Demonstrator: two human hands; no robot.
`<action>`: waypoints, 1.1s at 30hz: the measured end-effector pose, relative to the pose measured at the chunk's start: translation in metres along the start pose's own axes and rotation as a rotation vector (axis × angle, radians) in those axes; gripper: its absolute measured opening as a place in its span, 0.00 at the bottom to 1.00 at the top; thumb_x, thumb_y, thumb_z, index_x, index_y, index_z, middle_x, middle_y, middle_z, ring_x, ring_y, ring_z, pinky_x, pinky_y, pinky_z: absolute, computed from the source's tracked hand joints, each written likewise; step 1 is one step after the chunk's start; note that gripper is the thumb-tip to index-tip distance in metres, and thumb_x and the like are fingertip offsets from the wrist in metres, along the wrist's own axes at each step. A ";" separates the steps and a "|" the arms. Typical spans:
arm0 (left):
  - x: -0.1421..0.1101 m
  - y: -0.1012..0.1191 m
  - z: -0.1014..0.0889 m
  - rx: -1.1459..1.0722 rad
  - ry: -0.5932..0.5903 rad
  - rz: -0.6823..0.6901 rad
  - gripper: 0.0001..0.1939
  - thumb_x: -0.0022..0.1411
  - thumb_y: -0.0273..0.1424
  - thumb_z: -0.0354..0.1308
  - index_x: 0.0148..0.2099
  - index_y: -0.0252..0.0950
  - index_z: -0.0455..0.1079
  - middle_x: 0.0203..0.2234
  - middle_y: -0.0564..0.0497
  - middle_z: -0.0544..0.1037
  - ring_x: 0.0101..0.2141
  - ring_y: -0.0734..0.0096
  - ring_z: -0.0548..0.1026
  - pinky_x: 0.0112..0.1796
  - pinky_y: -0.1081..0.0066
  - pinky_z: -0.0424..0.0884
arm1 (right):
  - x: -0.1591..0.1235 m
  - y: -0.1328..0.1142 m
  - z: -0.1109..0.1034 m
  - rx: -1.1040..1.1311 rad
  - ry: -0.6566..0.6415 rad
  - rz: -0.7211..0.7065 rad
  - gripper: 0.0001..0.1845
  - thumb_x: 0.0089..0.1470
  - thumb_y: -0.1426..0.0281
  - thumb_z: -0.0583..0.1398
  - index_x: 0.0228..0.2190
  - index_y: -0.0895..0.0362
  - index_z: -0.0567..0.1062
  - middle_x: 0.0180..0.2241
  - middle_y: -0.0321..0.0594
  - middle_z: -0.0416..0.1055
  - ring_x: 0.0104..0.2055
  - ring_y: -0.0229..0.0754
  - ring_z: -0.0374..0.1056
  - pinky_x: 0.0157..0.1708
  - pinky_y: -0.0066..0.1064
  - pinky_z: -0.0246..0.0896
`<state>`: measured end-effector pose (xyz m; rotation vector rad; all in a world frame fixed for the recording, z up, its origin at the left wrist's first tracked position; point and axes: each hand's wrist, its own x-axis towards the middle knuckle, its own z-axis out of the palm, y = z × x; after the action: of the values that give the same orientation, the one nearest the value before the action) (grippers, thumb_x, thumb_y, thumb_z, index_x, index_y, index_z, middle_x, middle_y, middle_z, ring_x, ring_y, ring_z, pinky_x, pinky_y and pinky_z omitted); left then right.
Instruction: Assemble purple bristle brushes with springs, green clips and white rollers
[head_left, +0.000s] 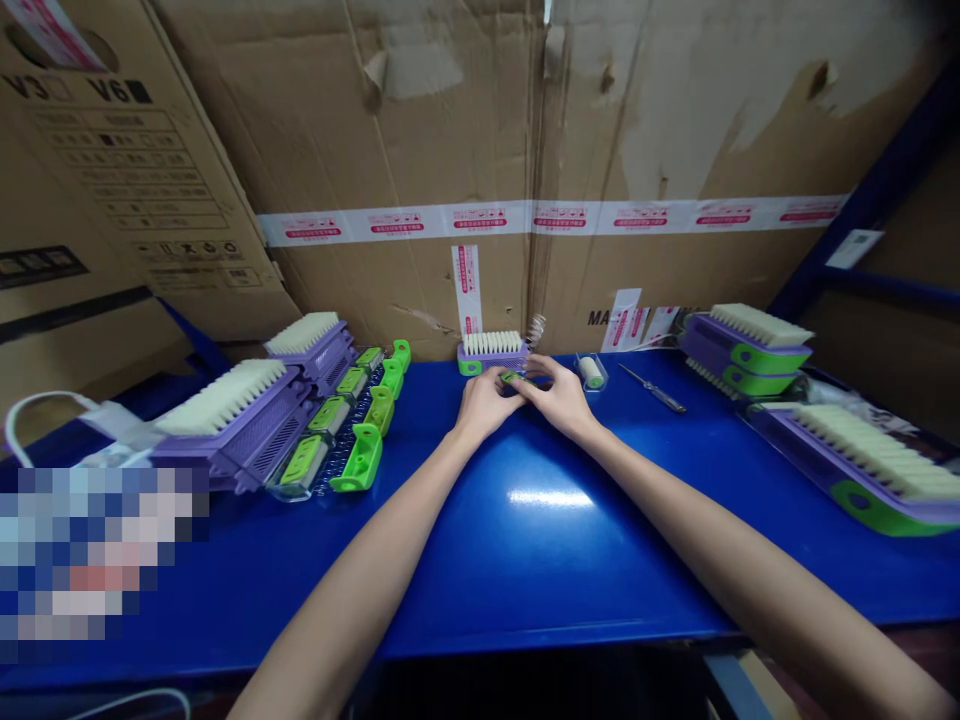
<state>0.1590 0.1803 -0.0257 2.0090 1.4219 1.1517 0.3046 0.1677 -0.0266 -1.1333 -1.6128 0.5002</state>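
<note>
Sitting between left fingers [490, 381] and right fingers [550, 368]: small green part [516, 379].

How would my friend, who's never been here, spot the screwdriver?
Find the blue table, then the person's right hand near its back edge. Right of that hand sits a white roller; the screwdriver lies between it and the stacked purple brushes. It's long and thin, while both neighbours are chunky.
</note>
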 end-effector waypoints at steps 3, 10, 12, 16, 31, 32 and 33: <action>0.003 -0.001 -0.002 -0.175 0.041 -0.126 0.19 0.50 0.43 0.64 0.39 0.34 0.75 0.31 0.47 0.81 0.36 0.62 0.79 0.37 0.70 0.71 | -0.002 -0.001 0.002 0.090 -0.078 0.032 0.32 0.47 0.62 0.65 0.52 0.60 0.68 0.47 0.48 0.73 0.49 0.46 0.70 0.50 0.37 0.65; 0.005 -0.006 -0.001 -0.351 0.020 -0.021 0.22 0.60 0.48 0.53 0.34 0.33 0.76 0.28 0.49 0.81 0.32 0.65 0.78 0.34 0.71 0.70 | -0.006 0.000 0.006 -0.003 -0.135 -0.104 0.28 0.48 0.69 0.60 0.52 0.58 0.67 0.49 0.46 0.72 0.49 0.46 0.69 0.47 0.39 0.67; 0.003 -0.002 0.001 -0.259 0.021 0.024 0.23 0.62 0.46 0.51 0.29 0.33 0.75 0.23 0.51 0.79 0.30 0.67 0.77 0.32 0.73 0.68 | -0.006 0.001 0.008 -0.034 -0.080 -0.131 0.27 0.49 0.69 0.59 0.52 0.59 0.68 0.49 0.47 0.71 0.49 0.46 0.70 0.48 0.40 0.66; -0.003 0.006 0.003 -0.047 -0.041 0.184 0.20 0.66 0.37 0.47 0.28 0.33 0.72 0.23 0.52 0.77 0.28 0.69 0.74 0.32 0.73 0.65 | -0.005 0.003 0.009 -0.101 0.024 -0.155 0.27 0.48 0.71 0.57 0.52 0.59 0.67 0.50 0.48 0.71 0.49 0.46 0.69 0.51 0.40 0.64; 0.001 -0.004 -0.010 0.568 0.075 0.296 0.20 0.67 0.36 0.46 0.56 0.30 0.64 0.53 0.38 0.71 0.55 0.57 0.67 0.54 0.61 0.62 | 0.004 0.007 -0.002 0.034 0.298 0.024 0.17 0.46 0.64 0.60 0.39 0.58 0.72 0.34 0.44 0.76 0.37 0.46 0.73 0.43 0.39 0.68; 0.003 -0.009 -0.012 0.625 0.040 0.283 0.23 0.66 0.37 0.48 0.59 0.29 0.60 0.57 0.37 0.67 0.59 0.55 0.62 0.57 0.58 0.58 | 0.005 0.008 -0.004 0.050 0.311 0.038 0.18 0.46 0.64 0.61 0.40 0.58 0.71 0.35 0.45 0.76 0.37 0.47 0.73 0.43 0.40 0.68; 0.005 -0.013 -0.015 0.671 0.001 0.247 0.26 0.66 0.38 0.48 0.62 0.30 0.57 0.59 0.37 0.64 0.61 0.54 0.59 0.58 0.55 0.55 | 0.006 0.010 -0.006 0.063 0.326 0.052 0.20 0.46 0.64 0.61 0.42 0.59 0.71 0.36 0.46 0.76 0.39 0.48 0.73 0.44 0.40 0.68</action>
<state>0.1399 0.1884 -0.0249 2.6953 1.7614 0.8200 0.3140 0.1761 -0.0294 -1.1464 -1.2804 0.3744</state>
